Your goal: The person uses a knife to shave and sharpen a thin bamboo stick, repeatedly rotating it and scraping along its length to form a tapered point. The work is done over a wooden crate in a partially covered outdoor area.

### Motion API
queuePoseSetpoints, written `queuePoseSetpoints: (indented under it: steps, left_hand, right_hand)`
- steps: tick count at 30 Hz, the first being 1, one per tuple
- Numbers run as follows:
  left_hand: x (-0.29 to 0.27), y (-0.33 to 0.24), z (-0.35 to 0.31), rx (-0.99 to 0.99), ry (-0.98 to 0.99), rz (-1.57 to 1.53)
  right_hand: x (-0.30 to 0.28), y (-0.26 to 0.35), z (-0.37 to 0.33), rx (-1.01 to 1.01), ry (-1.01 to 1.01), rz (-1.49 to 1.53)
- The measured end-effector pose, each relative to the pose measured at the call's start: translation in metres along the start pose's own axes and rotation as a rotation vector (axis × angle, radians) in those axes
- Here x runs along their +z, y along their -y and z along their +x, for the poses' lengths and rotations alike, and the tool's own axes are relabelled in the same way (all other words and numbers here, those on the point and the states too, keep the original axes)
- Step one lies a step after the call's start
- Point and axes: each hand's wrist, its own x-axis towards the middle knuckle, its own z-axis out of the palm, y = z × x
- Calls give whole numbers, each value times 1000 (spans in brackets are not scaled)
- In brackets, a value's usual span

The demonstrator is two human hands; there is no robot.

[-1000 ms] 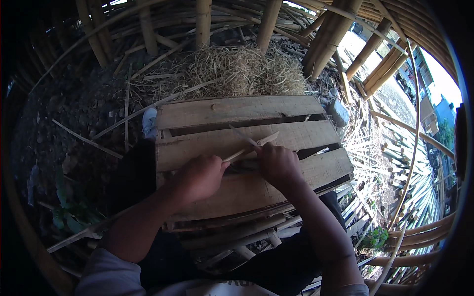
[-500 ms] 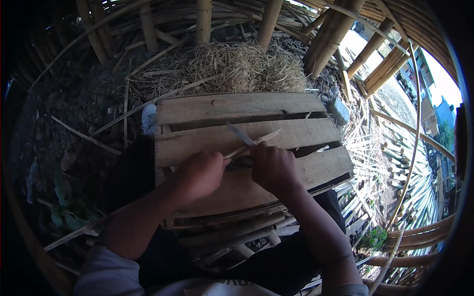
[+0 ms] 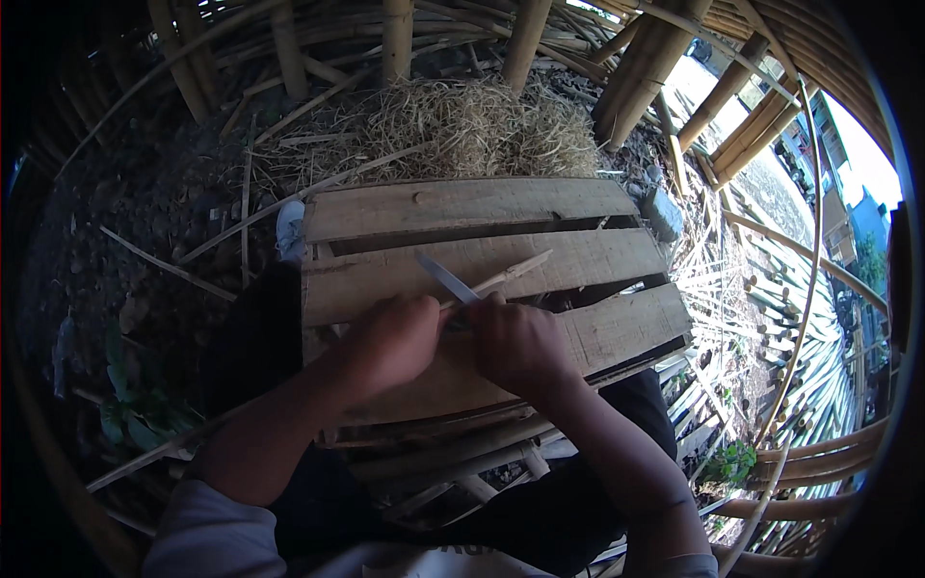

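Note:
My left hand (image 3: 390, 335) is closed around one end of a thin, pale bamboo strip (image 3: 520, 271), whose split-looking far end points to the right. In my right hand (image 3: 525, 349) is a knife, its handle wrapped by my fingers. The grey knife blade (image 3: 445, 276) points up and to the left and crosses the strip close to my left hand. Both hands are over a slatted wooden table (image 3: 462, 207), and the lower part of the strip is hidden by my fingers.
Behind the table lies a heap of dry shavings (image 3: 472, 125). Upright bamboo posts (image 3: 398, 39) stand farther back. Many cut bamboo pieces (image 3: 805, 337) cover the ground at right. A leafy plant (image 3: 135, 409) grows at lower left, and a grey block (image 3: 662, 214) sits beside the table's right corner.
My right hand has shifted a little left and nearer to me, carrying the knife blade along the strip toward my left hand. My left hand has barely moved.

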Motion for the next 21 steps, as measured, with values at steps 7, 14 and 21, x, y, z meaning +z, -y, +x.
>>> queuePoseSetpoints:
  steps: [7, 14, 21]
  left_hand:
    - [5, 1, -3, 15, -21, 1]
    - [2, 1, -3, 34, -35, 5]
    - [6, 3, -7, 78, -71, 66]
  right_hand:
    - [-14, -20, 16, 343, 361, 149]
    - [-8, -37, 13, 369, 266, 563]
    - [-15, -38, 14, 427, 336, 512]
